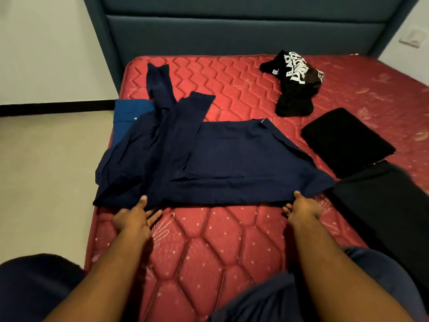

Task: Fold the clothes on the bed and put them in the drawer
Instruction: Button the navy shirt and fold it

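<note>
A pair of navy trousers [204, 156] lies across the middle of the bare red mattress [227, 247], waist end folded flat toward 3 o'clock and the two legs trailing off toward 10 and 11 o'clock, one reaching near the headboard [232, 33]. The fold looks only part made: the legs are still loose and uneven, so this piece is judged to be mid-fold. Under the legs at 9 o'clock, a blue garment [126, 117] peeks out at the mattress edge. At 3 o'clock a black piece [346, 140] sits squared off and appears finished, with another dark cloth [390, 205] just below it at 4 o'clock, its state hard to read. At 1 o'clock a black shirt with white lettering [293, 87] lies crumpled and unfolded. No drawer is in view, so the putting-away seems wholly ahead.

The left hand [135, 216] rests at the trousers' near hem at 7 o'clock, fingers straight and spread, fingertips touching the cloth. The right hand [301, 206] is at the near right corner at 5 o'clock, thumb on top of the hem with fingers tucked beneath, pinching it. Both forearms reach forward from the bottom of the frame.
</note>
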